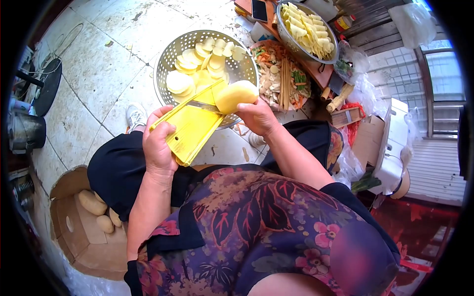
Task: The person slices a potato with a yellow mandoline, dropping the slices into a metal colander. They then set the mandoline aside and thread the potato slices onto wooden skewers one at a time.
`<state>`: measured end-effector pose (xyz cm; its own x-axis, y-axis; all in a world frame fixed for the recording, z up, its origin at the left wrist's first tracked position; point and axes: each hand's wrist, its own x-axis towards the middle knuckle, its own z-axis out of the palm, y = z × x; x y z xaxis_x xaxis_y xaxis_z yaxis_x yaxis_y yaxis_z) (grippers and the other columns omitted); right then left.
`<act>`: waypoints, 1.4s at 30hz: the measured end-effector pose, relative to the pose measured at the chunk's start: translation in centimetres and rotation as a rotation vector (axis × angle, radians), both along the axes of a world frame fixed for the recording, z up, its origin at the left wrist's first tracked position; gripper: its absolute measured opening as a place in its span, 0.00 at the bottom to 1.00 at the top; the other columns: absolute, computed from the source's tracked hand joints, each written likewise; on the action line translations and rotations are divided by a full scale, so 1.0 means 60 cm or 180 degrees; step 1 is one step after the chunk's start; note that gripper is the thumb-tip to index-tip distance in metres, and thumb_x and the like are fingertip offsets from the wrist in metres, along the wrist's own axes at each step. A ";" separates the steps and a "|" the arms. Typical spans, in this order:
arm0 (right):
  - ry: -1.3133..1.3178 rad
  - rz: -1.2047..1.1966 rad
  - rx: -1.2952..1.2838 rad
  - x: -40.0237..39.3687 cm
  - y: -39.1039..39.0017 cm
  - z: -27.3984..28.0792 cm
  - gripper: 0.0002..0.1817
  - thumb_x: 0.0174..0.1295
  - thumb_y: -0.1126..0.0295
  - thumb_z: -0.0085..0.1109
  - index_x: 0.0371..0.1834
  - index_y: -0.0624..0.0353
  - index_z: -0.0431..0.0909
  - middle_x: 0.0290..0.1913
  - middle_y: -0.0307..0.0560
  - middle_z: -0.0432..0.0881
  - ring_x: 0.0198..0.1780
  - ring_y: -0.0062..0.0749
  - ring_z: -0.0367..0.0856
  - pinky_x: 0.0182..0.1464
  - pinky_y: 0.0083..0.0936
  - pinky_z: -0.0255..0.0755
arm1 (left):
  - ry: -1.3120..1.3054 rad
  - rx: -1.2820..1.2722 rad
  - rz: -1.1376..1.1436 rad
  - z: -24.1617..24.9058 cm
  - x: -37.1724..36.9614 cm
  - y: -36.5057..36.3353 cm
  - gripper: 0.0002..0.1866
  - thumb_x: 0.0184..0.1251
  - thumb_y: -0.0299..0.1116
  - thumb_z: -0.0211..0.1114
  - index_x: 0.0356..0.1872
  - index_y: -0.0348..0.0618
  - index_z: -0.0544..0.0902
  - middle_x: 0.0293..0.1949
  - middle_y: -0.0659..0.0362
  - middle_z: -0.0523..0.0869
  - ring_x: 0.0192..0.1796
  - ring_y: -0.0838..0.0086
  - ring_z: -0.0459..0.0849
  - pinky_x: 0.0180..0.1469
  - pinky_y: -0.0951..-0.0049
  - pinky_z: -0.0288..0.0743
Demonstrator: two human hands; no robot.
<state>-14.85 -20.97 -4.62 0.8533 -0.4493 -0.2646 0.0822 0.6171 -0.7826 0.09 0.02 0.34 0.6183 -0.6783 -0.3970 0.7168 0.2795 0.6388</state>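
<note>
So that slices presumably landed within the colander rim, left grip pinched the yellow mandoline; right grip, a peeled potato.

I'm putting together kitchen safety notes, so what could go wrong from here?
The right hand holds a peeled, pale yellow potato against the flat yellow slicer, near its metal blade; if the potato slips, the fingers might get cut.

The slicer is tilted in the left hand, so it could shift under pressure.

Slices might miss the round perforated metal colander and land on the tiled floor.
</note>
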 end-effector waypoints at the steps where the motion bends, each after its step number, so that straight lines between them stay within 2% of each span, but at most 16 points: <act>1: 0.0021 0.0004 0.0088 -0.002 0.001 0.014 0.27 0.54 0.77 0.64 0.58 0.60 0.69 0.52 0.45 0.79 0.55 0.36 0.77 0.59 0.32 0.71 | -0.0016 -0.0001 0.0004 -0.001 0.000 0.000 0.23 0.52 0.23 0.48 0.54 0.33 0.68 0.48 0.45 0.77 0.50 0.60 0.80 0.56 0.64 0.76; 3: 0.0042 0.0003 0.0184 -0.006 -0.002 0.025 0.27 0.55 0.73 0.67 0.58 0.60 0.70 0.51 0.45 0.79 0.54 0.35 0.78 0.58 0.31 0.71 | -0.0020 0.0000 -0.0002 -0.001 0.000 0.001 0.23 0.52 0.23 0.48 0.54 0.33 0.68 0.48 0.45 0.77 0.50 0.60 0.80 0.56 0.64 0.76; 5: 0.0581 -0.0098 -0.0191 -0.006 -0.008 0.030 0.29 0.54 0.70 0.70 0.58 0.60 0.69 0.51 0.45 0.79 0.52 0.34 0.79 0.57 0.30 0.73 | -0.0027 0.0004 -0.0011 -0.003 0.000 0.001 0.23 0.52 0.23 0.48 0.54 0.33 0.68 0.48 0.45 0.77 0.50 0.60 0.80 0.56 0.64 0.76; 7: 0.0675 -0.0070 -0.0354 -0.006 -0.007 0.033 0.30 0.52 0.70 0.71 0.59 0.61 0.69 0.50 0.45 0.79 0.51 0.31 0.79 0.55 0.28 0.74 | -0.0039 -0.0016 -0.0014 -0.006 0.000 0.002 0.23 0.52 0.23 0.48 0.54 0.33 0.68 0.48 0.45 0.77 0.50 0.60 0.80 0.56 0.64 0.76; 9: 0.0784 -0.0182 -0.1267 -0.007 -0.002 0.025 0.31 0.50 0.72 0.71 0.58 0.61 0.69 0.49 0.46 0.79 0.49 0.29 0.79 0.54 0.25 0.74 | -0.0041 -0.0016 -0.0011 -0.005 0.000 0.002 0.23 0.52 0.23 0.48 0.54 0.33 0.68 0.48 0.45 0.77 0.50 0.59 0.80 0.56 0.64 0.76; 10: 0.0781 -0.0177 -0.1261 -0.003 0.005 0.033 0.31 0.50 0.72 0.71 0.58 0.61 0.69 0.49 0.46 0.79 0.49 0.29 0.79 0.54 0.25 0.74 | -0.0037 -0.0024 -0.0009 -0.004 0.000 0.002 0.23 0.53 0.23 0.48 0.54 0.33 0.68 0.48 0.44 0.77 0.50 0.59 0.80 0.56 0.64 0.76; 12: 0.1012 -0.0132 -0.2081 0.004 0.026 0.053 0.31 0.48 0.73 0.69 0.58 0.60 0.70 0.48 0.45 0.80 0.49 0.26 0.78 0.54 0.23 0.73 | -0.0028 0.0005 0.0001 0.001 -0.001 0.001 0.23 0.53 0.23 0.48 0.54 0.33 0.68 0.48 0.44 0.77 0.50 0.59 0.80 0.56 0.63 0.76; 22: 0.0822 0.0207 -0.3414 0.025 0.075 0.091 0.31 0.47 0.68 0.71 0.56 0.58 0.70 0.47 0.48 0.79 0.49 0.30 0.78 0.54 0.26 0.72 | 0.0249 -0.0004 0.0192 0.001 -0.006 -0.002 0.22 0.53 0.23 0.48 0.53 0.33 0.67 0.48 0.43 0.77 0.49 0.58 0.81 0.55 0.60 0.78; 26: 0.0875 0.0318 -0.2654 0.024 0.074 0.080 0.32 0.51 0.69 0.72 0.59 0.59 0.67 0.51 0.44 0.76 0.53 0.26 0.75 0.57 0.23 0.70 | 0.0263 0.0022 0.0219 -0.001 -0.003 -0.002 0.22 0.53 0.23 0.47 0.53 0.34 0.67 0.48 0.43 0.77 0.49 0.58 0.81 0.55 0.61 0.78; 28: 0.0807 0.0077 -0.3020 0.024 0.082 0.082 0.31 0.48 0.67 0.71 0.56 0.59 0.70 0.48 0.49 0.79 0.49 0.34 0.79 0.54 0.27 0.72 | 0.0223 0.0064 0.0213 -0.002 -0.004 0.000 0.22 0.53 0.23 0.47 0.53 0.34 0.67 0.47 0.43 0.77 0.49 0.58 0.81 0.54 0.61 0.78; 31: 0.0654 0.0083 -0.3503 0.020 0.092 0.081 0.32 0.46 0.67 0.72 0.56 0.59 0.71 0.48 0.50 0.79 0.50 0.38 0.79 0.54 0.27 0.72 | 0.0165 0.0147 0.0172 -0.006 -0.006 0.001 0.23 0.52 0.26 0.49 0.53 0.36 0.67 0.49 0.42 0.76 0.51 0.53 0.79 0.57 0.57 0.76; 35: 0.0922 0.0033 -0.3619 0.023 0.093 0.088 0.31 0.43 0.66 0.70 0.54 0.57 0.72 0.45 0.51 0.80 0.47 0.40 0.81 0.52 0.29 0.74 | 0.0159 0.0176 0.0178 -0.001 -0.009 0.000 0.23 0.52 0.25 0.49 0.53 0.35 0.66 0.49 0.42 0.76 0.51 0.54 0.79 0.56 0.56 0.77; 36: 0.0951 0.0101 -0.3774 0.026 0.080 0.083 0.31 0.45 0.70 0.69 0.57 0.59 0.72 0.48 0.47 0.81 0.49 0.29 0.80 0.54 0.23 0.73 | 0.0128 0.0202 0.0157 0.000 -0.010 0.001 0.23 0.52 0.25 0.49 0.53 0.35 0.66 0.49 0.42 0.76 0.50 0.55 0.80 0.56 0.57 0.77; 39: 0.1506 -0.0118 -0.3591 0.035 0.036 0.027 0.29 0.47 0.70 0.66 0.57 0.59 0.73 0.44 0.47 0.82 0.45 0.27 0.81 0.49 0.22 0.75 | 0.0094 0.0229 0.0134 0.000 -0.012 0.000 0.23 0.52 0.25 0.49 0.53 0.34 0.66 0.48 0.42 0.77 0.50 0.56 0.80 0.55 0.58 0.77; 40: 0.1732 -0.0188 -0.3200 0.042 0.021 0.019 0.29 0.47 0.69 0.66 0.56 0.59 0.73 0.43 0.46 0.82 0.43 0.25 0.81 0.47 0.21 0.76 | 0.0090 0.0230 0.0152 0.000 -0.010 -0.001 0.23 0.52 0.25 0.49 0.53 0.34 0.66 0.48 0.42 0.77 0.50 0.56 0.80 0.55 0.59 0.77; 42: 0.1704 -0.0237 -0.3122 0.045 0.001 -0.002 0.29 0.47 0.69 0.67 0.56 0.59 0.74 0.43 0.46 0.83 0.42 0.25 0.81 0.46 0.21 0.76 | 0.0063 0.0218 0.0149 0.001 -0.008 -0.001 0.23 0.52 0.25 0.49 0.53 0.34 0.66 0.48 0.43 0.77 0.49 0.56 0.80 0.55 0.59 0.77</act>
